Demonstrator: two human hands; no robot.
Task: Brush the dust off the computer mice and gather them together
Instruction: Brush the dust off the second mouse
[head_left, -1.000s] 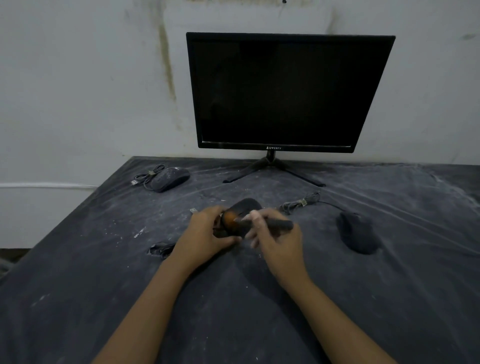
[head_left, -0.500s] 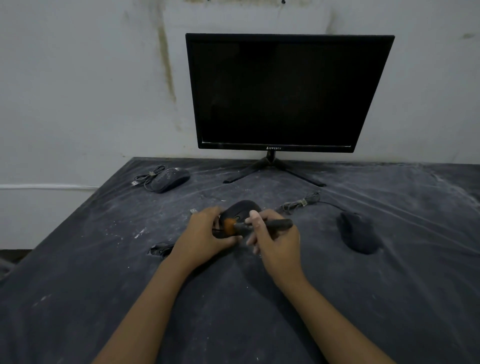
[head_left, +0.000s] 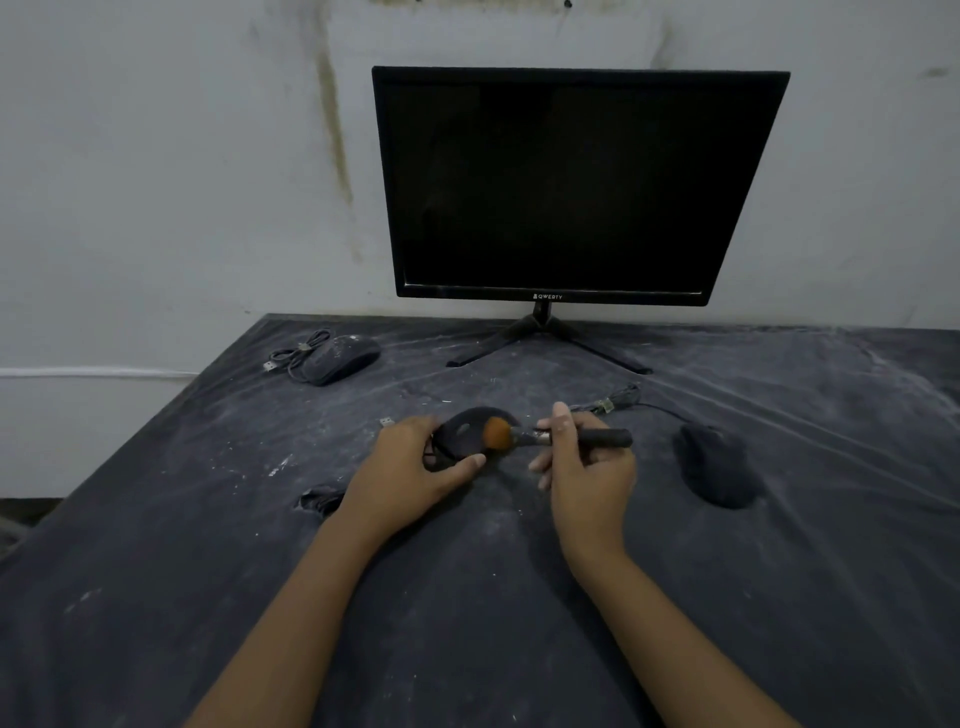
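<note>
Head view: in front of the monitor (head_left: 571, 182), the left hand (head_left: 410, 467) grips a black mouse (head_left: 462, 431), fingers and thumb curled round it. The right hand (head_left: 589, 473) pinches a brush (head_left: 522, 435), its orange bristles touching the mouse's top. A second mouse (head_left: 340, 358) with a bundled cable lies on the dusty worktop (head_left: 467, 597) left of the monitor's stand. A third mouse (head_left: 714, 462) lies front-right of the monitor.

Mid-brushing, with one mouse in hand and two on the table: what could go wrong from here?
Dust flicked by the brush in the right hand off the held mouse could land on the dusty table cover and re-soil the mouse once it is set down. The cable bundle beside the left hand might snag if it belongs to that mouse. The far-left mouse and right-side mouse lie far apart, so one may be skipped.
</note>
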